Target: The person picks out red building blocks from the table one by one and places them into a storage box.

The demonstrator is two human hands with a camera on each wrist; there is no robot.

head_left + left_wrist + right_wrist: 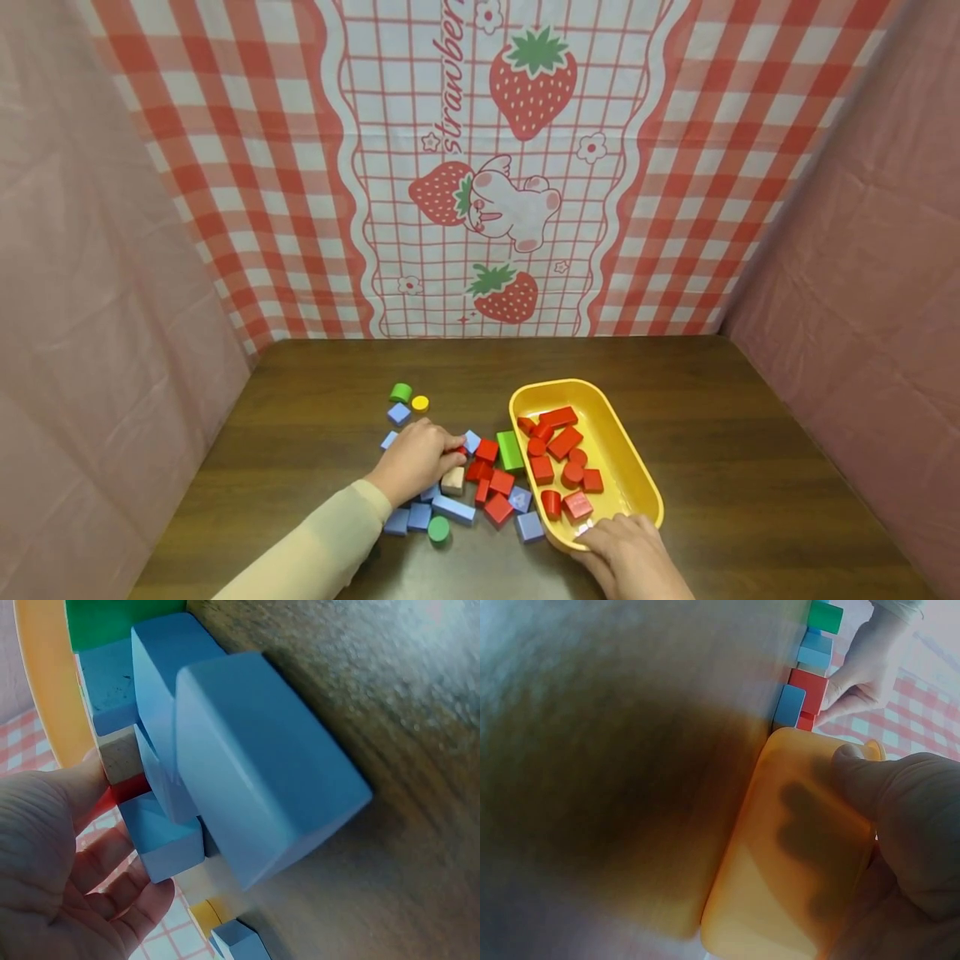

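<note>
My left hand (420, 457) reaches into a loose pile of wooden blocks, thumb and forefinger pinching a red block (461, 451) that is mostly hidden by the fingers. Just by the fingertips lie a plain wood block (453, 481) and a light blue block (471, 442). In the left wrist view, the red block (130, 787) shows beside the hand (60, 855), behind several blue blocks (262, 765). My right hand (626, 554) grips the near rim of a yellow tray (630, 467), thumb on its outer wall in the right wrist view. Several red blocks (565, 442) lie inside the tray.
Between the left hand and the tray sit more red blocks (501, 482) and a green block (510, 451). A green cylinder (438, 530) lies nearest me. Farther back are a green piece (401, 392) and a yellow disc (420, 404). A strawberry-print cloth (480, 208) hangs behind the table.
</note>
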